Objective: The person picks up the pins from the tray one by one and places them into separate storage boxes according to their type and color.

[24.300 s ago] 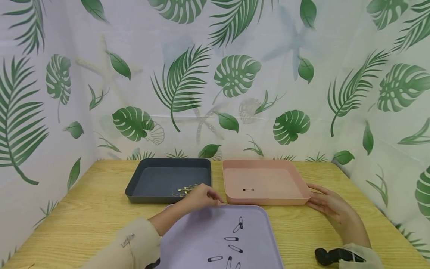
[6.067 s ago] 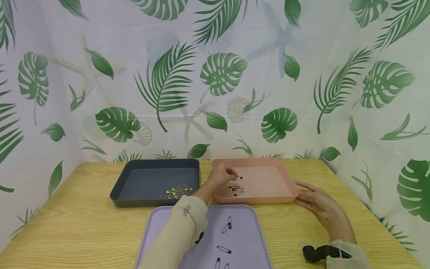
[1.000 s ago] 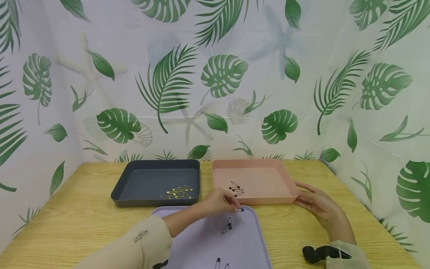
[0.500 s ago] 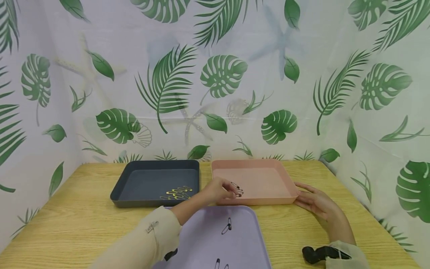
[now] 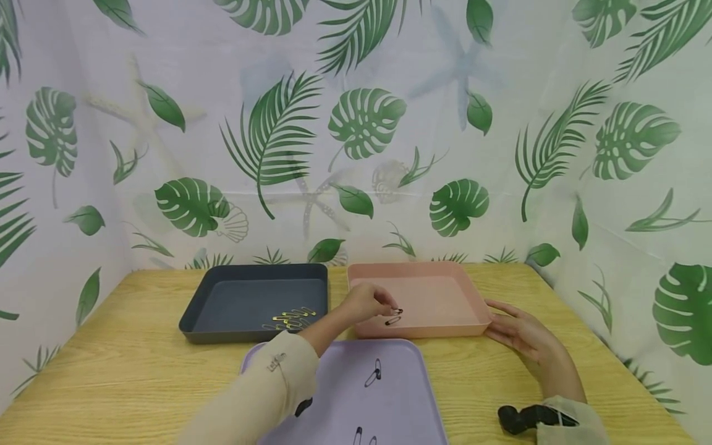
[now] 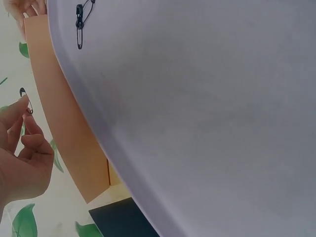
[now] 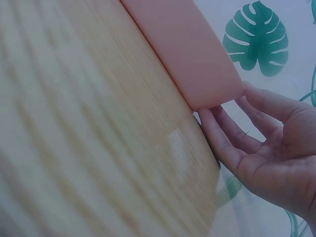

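Observation:
My left hand [image 5: 368,301] is over the front left of the pink tray [image 5: 439,330]. Its thumb and fingertip pinch a black safety pin [image 6: 29,101]. Another black pin [image 5: 393,321] lies in that tray below the hand, which hides others. My right hand [image 5: 523,334] touches the pink tray's right front corner. In the right wrist view its thumb is at the rim and its fairly straight fingers at the base. On the purple tray [image 5: 334,395], two black safety pins [image 5: 374,372] lie crossed or touching, with more pins [image 5: 358,436] at the bottom edge.
Left of the pink tray stands a dark grey tray [image 5: 245,337] with several yellow safety pins [image 5: 290,319] in its front right part. All the trays are on a wooden table [image 5: 128,364]. A leaf-patterned cloth [image 5: 311,142] hangs behind and at the sides.
Within the last second my left hand has carried a black pin from the purple tray to the pink tray. Over the longer span pins have moved likewise. My right hand keeps its place.

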Motion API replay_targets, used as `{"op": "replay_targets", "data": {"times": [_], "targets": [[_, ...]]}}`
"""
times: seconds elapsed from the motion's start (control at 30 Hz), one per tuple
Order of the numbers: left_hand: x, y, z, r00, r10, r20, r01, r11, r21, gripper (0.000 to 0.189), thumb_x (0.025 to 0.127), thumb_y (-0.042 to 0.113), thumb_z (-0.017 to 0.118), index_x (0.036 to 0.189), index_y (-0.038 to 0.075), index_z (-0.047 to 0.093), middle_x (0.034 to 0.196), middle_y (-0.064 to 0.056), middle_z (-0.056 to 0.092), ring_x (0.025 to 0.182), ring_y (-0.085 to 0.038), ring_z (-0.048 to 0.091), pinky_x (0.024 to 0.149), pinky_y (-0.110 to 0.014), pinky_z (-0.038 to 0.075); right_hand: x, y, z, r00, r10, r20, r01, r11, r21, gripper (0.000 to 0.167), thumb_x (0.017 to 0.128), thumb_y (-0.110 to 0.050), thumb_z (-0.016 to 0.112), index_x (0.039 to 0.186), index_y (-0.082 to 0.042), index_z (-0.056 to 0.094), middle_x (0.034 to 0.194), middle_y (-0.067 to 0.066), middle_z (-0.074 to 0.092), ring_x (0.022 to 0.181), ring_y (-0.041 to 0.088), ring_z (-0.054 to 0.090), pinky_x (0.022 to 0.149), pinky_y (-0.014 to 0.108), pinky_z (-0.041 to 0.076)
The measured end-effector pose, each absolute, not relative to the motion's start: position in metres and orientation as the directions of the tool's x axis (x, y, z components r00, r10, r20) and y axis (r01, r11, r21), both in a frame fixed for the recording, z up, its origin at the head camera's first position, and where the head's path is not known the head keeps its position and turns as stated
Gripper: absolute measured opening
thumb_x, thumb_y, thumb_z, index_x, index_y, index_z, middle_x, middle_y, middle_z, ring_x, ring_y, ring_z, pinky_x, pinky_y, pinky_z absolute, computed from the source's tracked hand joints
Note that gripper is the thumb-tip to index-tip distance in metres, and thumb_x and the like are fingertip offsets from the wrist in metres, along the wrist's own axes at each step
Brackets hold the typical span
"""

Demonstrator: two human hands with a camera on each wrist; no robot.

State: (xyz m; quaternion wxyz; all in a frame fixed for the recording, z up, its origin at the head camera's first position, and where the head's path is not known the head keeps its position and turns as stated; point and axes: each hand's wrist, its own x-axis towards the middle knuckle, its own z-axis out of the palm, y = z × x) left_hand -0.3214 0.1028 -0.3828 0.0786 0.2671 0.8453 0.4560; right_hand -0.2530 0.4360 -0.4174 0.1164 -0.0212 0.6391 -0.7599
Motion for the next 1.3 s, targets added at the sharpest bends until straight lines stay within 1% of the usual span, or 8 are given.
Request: {"op": "replay_targets", "data": {"times": [0.23, 0.4, 0.53, 0.7, 0.77, 1.0, 1.2, 1.3], "targets": [[-0.331, 0.109, -0.384, -0.859, 0.497, 0.125, 0.387, 0.468, 0.795, 0.006, 0.079, -0.003, 0.067, 0.082, 0.001, 0.071, 0.074, -0.001, 0.066, 0.064, -0.006, 0.054, 0.057, -0.017, 0.044, -0.253, 0.437, -0.417, -0.973, -0.200, -0.117, 0.152, -0.167, -0.974, 0.052, 0.095, -0.003, 0.048, 0.143, -0.003, 0.028, 0.115, 0.007, 0.059, 0.105, 0.023, 0.057, 0.091, 0.038, 0.041], [-0.337, 0.111, -0.384, -0.880, 0.463, 0.108, 0.364, 0.510, 0.780, 0.005, 0.081, 0.001, 0.068, 0.082, 0.003, 0.072, 0.073, 0.001, 0.066, 0.069, -0.011, 0.060, 0.059, -0.019, 0.045, -0.253, 0.437, -0.418, -0.972, -0.202, -0.119, 0.158, -0.189, -0.969, 0.047, 0.094, -0.002, 0.048, 0.140, -0.007, 0.036, 0.114, 0.006, 0.060, 0.104, 0.023, 0.057, 0.091, 0.037, 0.042], [-0.338, 0.111, -0.383, -0.891, 0.446, 0.086, 0.336, 0.518, 0.787, 0.005, 0.081, 0.001, 0.068, 0.082, 0.002, 0.072, 0.072, 0.000, 0.066, 0.071, -0.015, 0.061, 0.058, -0.020, 0.045, -0.253, 0.437, -0.418, -0.972, -0.201, -0.122, 0.159, -0.182, -0.970, 0.051, 0.095, -0.002, 0.048, 0.142, -0.004, 0.031, 0.114, 0.006, 0.059, 0.105, 0.023, 0.056, 0.091, 0.038, 0.041], [-0.340, 0.112, -0.383, -0.895, 0.435, 0.096, 0.344, 0.537, 0.770, 0.005, 0.080, 0.001, 0.068, 0.083, 0.001, 0.072, 0.074, -0.001, 0.067, 0.067, -0.010, 0.054, 0.059, -0.020, 0.044, -0.252, 0.437, -0.418, -0.973, -0.189, -0.128, 0.162, -0.172, -0.972, 0.054, 0.095, -0.003, 0.048, 0.144, -0.001, 0.025, 0.116, 0.008, 0.058, 0.106, 0.023, 0.056, 0.091, 0.037, 0.042], [-0.341, 0.112, -0.384, -0.896, 0.432, 0.104, 0.347, 0.535, 0.770, 0.005, 0.080, 0.000, 0.068, 0.083, 0.000, 0.072, 0.074, -0.002, 0.067, 0.067, -0.010, 0.053, 0.060, -0.020, 0.044, -0.252, 0.437, -0.417, -0.974, -0.186, -0.130, 0.162, -0.171, -0.972, 0.055, 0.095, -0.002, 0.048, 0.144, 0.000, 0.024, 0.116, 0.008, 0.058, 0.105, 0.023, 0.056, 0.091, 0.037, 0.042], [-0.347, 0.112, -0.391, -0.902, 0.420, 0.102, 0.328, 0.511, 0.794, 0.007, 0.081, -0.004, 0.066, 0.081, 0.000, 0.071, 0.073, -0.004, 0.066, 0.073, -0.020, 0.062, 0.059, -0.022, 0.045, -0.252, 0.437, -0.417, -0.975, -0.177, -0.137, 0.169, -0.181, -0.969, 0.055, 0.094, -0.002, 0.049, 0.144, 0.000, 0.024, 0.115, 0.008, 0.059, 0.105, 0.024, 0.056, 0.090, 0.038, 0.042], [-0.348, 0.114, -0.393, -0.909, 0.403, 0.108, 0.339, 0.563, 0.754, 0.006, 0.081, 0.000, 0.068, 0.080, 0.004, 0.072, 0.072, 0.001, 0.065, 0.070, -0.012, 0.057, 0.063, -0.023, 0.045, -0.253, 0.437, -0.417, -0.974, -0.178, -0.137, 0.168, -0.175, -0.970, 0.057, 0.094, -0.003, 0.049, 0.144, 0.001, 0.022, 0.114, 0.007, 0.059, 0.105, 0.023, 0.057, 0.090, 0.037, 0.043], [-0.348, 0.115, -0.393, -0.914, 0.392, 0.102, 0.333, 0.581, 0.742, 0.006, 0.081, 0.002, 0.068, 0.080, 0.006, 0.073, 0.072, 0.002, 0.065, 0.070, -0.010, 0.055, 0.064, -0.023, 0.045, -0.253, 0.436, -0.418, -0.973, -0.187, -0.132, 0.167, -0.186, -0.968, 0.055, 0.095, -0.001, 0.047, 0.144, 0.001, 0.023, 0.114, 0.007, 0.060, 0.105, 0.023, 0.057, 0.090, 0.037, 0.042]]}}
